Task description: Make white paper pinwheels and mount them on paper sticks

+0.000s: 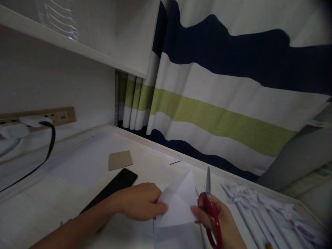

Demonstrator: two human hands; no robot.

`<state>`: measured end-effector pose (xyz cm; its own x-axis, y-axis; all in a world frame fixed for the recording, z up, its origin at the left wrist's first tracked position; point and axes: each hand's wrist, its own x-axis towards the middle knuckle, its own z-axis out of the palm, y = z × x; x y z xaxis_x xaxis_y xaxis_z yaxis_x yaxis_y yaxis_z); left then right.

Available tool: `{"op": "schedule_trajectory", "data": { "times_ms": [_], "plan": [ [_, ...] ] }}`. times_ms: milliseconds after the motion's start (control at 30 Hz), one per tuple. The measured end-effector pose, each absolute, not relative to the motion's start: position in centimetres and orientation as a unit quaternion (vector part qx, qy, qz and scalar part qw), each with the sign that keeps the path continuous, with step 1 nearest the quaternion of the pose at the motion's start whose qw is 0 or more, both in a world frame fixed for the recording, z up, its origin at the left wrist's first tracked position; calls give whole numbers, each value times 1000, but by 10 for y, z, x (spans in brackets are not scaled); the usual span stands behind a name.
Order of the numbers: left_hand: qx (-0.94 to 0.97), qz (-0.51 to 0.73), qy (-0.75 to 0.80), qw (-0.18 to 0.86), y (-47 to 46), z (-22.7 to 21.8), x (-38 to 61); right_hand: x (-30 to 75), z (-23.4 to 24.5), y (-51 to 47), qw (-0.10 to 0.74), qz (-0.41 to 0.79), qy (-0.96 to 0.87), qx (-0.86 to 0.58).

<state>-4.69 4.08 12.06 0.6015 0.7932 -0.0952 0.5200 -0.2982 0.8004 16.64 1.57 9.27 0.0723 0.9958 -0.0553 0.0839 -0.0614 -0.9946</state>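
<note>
My left hand (140,202) is closed in a pinch on the left edge of a folded white paper (178,202) that stands just above the desk. My right hand (223,221) grips red-handled scissors (211,211), its fingers through the loops; the blades are together and point up past the paper's right corner. The right thumb also rests against the paper's lower right edge. Another white sheet (176,238) lies flat under the folded one.
A black phone (114,188) and a brown card square (120,160) lie on the white desk (77,173). Several white paper strips (264,211) lie at the right. A black cable (49,148) runs from wall sockets (59,116). A striped curtain (220,117) hangs behind.
</note>
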Motion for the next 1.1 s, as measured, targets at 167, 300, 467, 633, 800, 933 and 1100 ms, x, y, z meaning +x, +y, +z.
{"op": "schedule_trajectory", "data": {
  "times_ms": [167, 300, 467, 633, 800, 933, 1100],
  "plan": [
    [759, 193, 405, 472, 44, 117, -39, 172, 94, 15, 557, 431, -423, -570],
    [674, 219, 396, 583, 31, 86, -11, 169, 91, 12, 598, 434, -377, -558],
    [578, 250, 322, 707, 12, 52, 17, 154, 80, 2, 582, 446, -365, -573],
    [611, 283, 342, 656, 15, 74, 5, 141, 79, -8, 545, 459, -388, -584],
    [660, 224, 373, 613, 17, 94, -3, 138, 79, -13, 533, 468, -399, -581],
    [689, 202, 372, 588, 15, 97, -6, 138, 79, -14, 523, 498, -405, -560],
    [666, 246, 400, 581, 20, 101, -15, 138, 85, -18, 498, 520, -469, -512]
  ]
}}
